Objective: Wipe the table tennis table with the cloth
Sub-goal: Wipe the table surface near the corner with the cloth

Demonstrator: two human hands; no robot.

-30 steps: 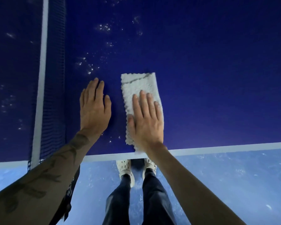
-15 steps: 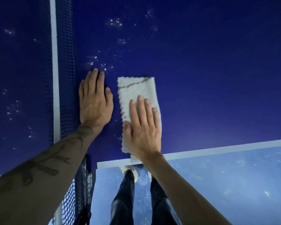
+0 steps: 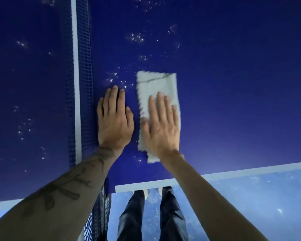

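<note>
Right hand [image 3: 161, 129]: flat, palm down on the pale grey, nubbly, folded rectangular cloth [image 3: 156, 84]. Fingers [image 3: 159, 105] are straight and slightly spread, pressing on the fabric with no pinch or curl. The palm covers the cloth's near half; the far half and a small near corner show.

Left hand [image 3: 114, 122]: flat, palm down on bare table, fingers straight and close together, thumb out toward the cloth. It holds nothing. A strip of table separates the thumb from the cloth edge. The tattooed forearm [image 3: 63, 193] runs back to the lower left.

The cloth lies on the dark blue table tennis table [image 3: 233, 84], long side pointing away from the person, its near end short of the white border line [image 3: 250, 168].

The dark mesh net with a white top band [image 3: 85, 66] runs just left of the left hand; I cannot tell whether they touch.

Pale specks [image 3: 135, 37] are scattered on the surface beyond both hands and across the net.

Below the table edge: dark trousers [image 3: 132, 216], light shoes [image 3: 145, 193], mottled blue floor [image 3: 241, 206].
</note>
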